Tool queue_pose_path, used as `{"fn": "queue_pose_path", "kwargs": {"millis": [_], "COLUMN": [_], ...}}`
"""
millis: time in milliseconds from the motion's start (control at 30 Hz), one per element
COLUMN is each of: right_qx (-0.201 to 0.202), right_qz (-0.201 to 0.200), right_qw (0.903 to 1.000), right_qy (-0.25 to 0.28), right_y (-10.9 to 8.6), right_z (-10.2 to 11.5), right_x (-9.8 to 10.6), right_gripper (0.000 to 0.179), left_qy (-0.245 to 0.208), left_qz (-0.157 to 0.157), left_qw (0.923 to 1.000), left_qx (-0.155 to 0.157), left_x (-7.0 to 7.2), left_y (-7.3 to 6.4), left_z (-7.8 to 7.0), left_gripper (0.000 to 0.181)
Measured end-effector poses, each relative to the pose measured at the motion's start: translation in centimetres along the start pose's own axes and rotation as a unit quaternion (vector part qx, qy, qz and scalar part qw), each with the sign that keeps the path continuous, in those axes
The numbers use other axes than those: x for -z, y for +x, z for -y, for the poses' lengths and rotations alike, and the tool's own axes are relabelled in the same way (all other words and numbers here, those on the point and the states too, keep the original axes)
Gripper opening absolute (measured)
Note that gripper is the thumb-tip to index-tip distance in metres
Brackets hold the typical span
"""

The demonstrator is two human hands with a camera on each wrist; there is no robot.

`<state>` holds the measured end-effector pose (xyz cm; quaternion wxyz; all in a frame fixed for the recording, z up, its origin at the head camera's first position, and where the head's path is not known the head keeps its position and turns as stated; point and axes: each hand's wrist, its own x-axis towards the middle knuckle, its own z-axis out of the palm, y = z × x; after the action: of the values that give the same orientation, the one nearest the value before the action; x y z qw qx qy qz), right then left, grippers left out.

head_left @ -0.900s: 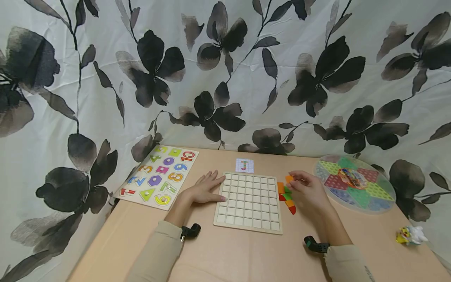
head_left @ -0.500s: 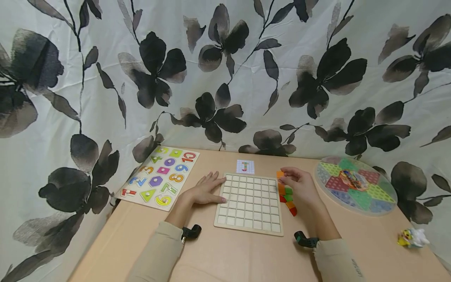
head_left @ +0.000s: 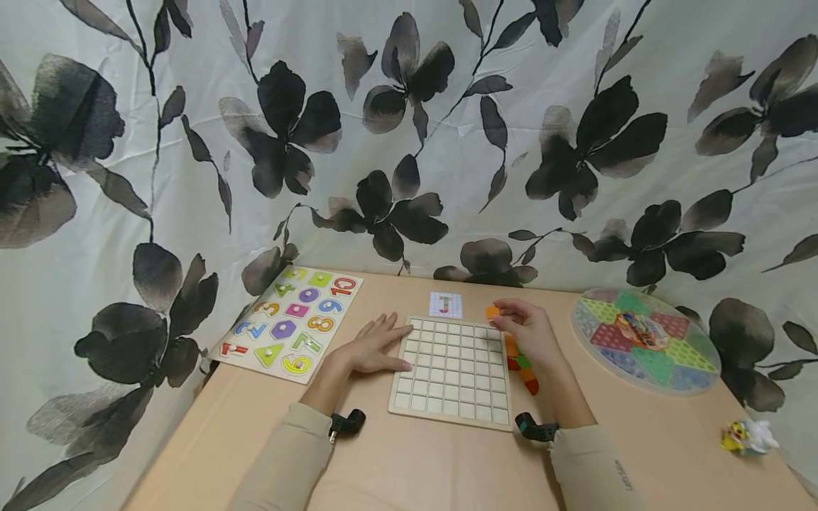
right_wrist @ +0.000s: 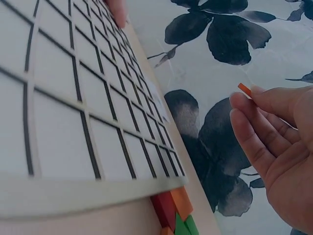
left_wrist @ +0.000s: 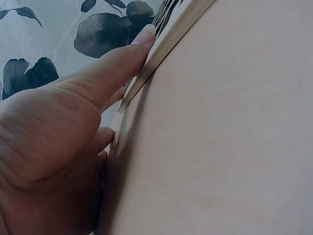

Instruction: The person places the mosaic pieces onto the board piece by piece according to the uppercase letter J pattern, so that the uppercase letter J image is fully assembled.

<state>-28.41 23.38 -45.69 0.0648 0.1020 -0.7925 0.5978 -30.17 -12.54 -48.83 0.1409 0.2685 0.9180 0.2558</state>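
- Pale cloth with dark flowers (head_left: 473, 170) hangs behind the table (head_left: 447, 468), beyond both hands.
- To the left of the left hand, near it, lies a colourful number board (head_left: 294, 328).
- With its fingers spread, the left hand (head_left: 373, 348) rests its thumb and forefinger on the edge of a grid board (head_left: 447, 369), which lies between the hands.
- Beyond the grid board, between the hands, lies a small card (head_left: 445, 304).
- Pinched between the thumb and fingers of the right hand (head_left: 527, 326) is an orange piece (head_left: 492, 313), held above the table.
- Red, green and orange pieces (head_left: 525, 370) lie just nearer the person than the right hand.
- Right of that hand lie a round patterned board (head_left: 658, 362) and, farther off, a small toy (head_left: 749, 436).
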Motion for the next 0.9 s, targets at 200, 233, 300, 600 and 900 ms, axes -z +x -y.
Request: {"fn": "queue_pose_path", "kwargs": {"millis": [200,233,300,600,900], "right_qx": [0.030,0.034,0.037,0.011,-0.015], "right_qz": [0.005,0.007,0.012,0.011,0.008], "right_qw": [0.9995,0.9994,0.9992,0.9997,0.9997], "right_qy": [-0.011,-0.009,-0.003,-0.021,0.018], "right_y": [0.9,1.0,1.3,1.5,1.6], "right_z": [0.1,0.1,0.1,0.1,-0.2], "right_x": [-1.0,-1.2,-1.5,-2.9,-5.5], "right_gripper": [0.031,0.031,0.032,0.033,0.037], "left_qy": [0.001,0.002,0.004,0.004,-0.007], "left_qz": [0.001,0.001,0.000,-0.001,-0.005], "left_qw": [1.0000,1.0000,1.0000,1.0000,0.9999], "left_qx": [0.002,0.001,-0.001,-0.004,-0.006], "left_x": [-0.1,-0.1,-0.1,0.0,0.0], "left_y": [0.1,0.1,0.1,0.0,0.0], "left_z": [0.1,0.1,0.2,0.2,0.3], "left_gripper": [0.088,0.088,0.087,0.087,0.083]}}
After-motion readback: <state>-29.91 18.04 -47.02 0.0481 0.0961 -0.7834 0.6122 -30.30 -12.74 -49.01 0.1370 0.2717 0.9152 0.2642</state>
